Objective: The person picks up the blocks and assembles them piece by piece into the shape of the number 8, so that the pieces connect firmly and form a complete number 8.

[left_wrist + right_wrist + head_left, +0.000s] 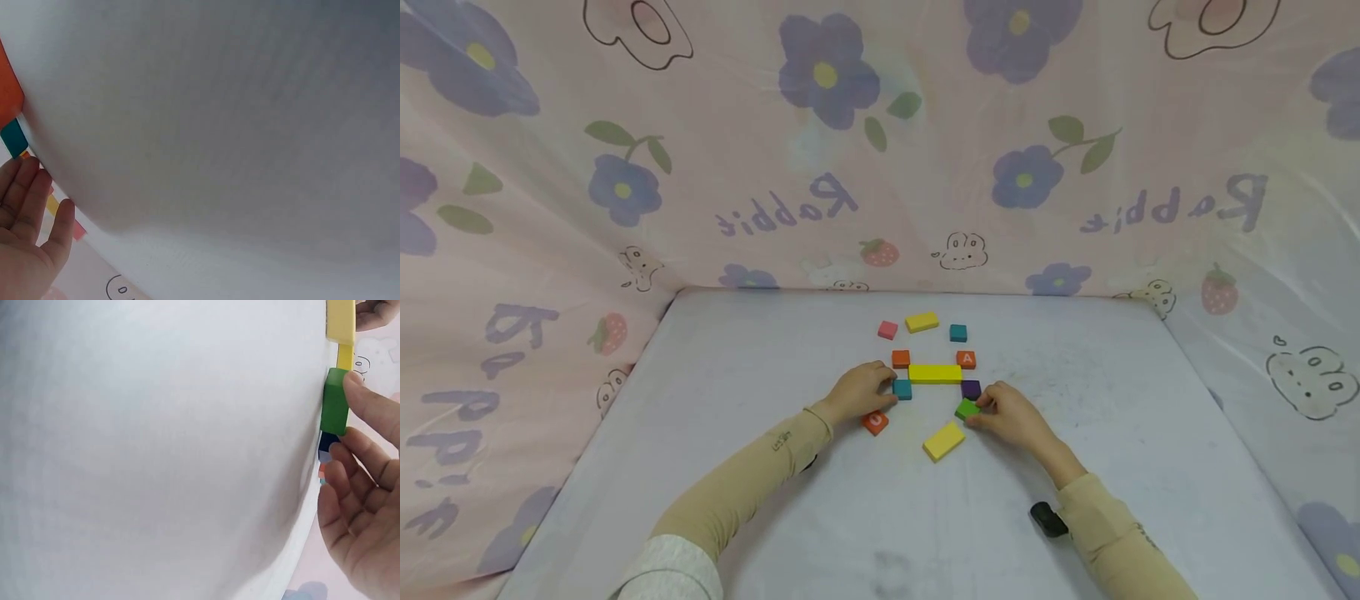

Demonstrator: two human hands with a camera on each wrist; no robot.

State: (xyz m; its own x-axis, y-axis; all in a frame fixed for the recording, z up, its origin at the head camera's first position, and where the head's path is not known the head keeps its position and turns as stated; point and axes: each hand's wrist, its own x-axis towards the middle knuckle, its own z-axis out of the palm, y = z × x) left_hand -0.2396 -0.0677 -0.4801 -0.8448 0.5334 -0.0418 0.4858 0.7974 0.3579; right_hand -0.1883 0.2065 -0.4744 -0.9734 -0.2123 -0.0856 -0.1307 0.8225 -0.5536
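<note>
My right hand point(1017, 417) pinches a green block point(967, 409) between thumb and index finger, just below a purple block point(971, 389). In the right wrist view the green block point(335, 401) stands on the white surface with the thumb on one end. My left hand point(859, 392) is beside a teal block point(902, 389), its fingertips at or near the block's left side. The left wrist view shows its fingers point(31, 194) fairly straight. A long yellow block point(935, 374) lies between the teal and purple blocks, with an orange block point(901, 359) and an orange letter-A block point(966, 360) above its ends.
A loose yellow block point(943, 442) lies nearer me. An orange lettered block point(876, 422) sits below my left hand. Farther back are a pink block point(887, 330), another yellow block point(922, 322) and a second teal block point(958, 333). Patterned cloth point(910, 167) walls the white table point(760, 342).
</note>
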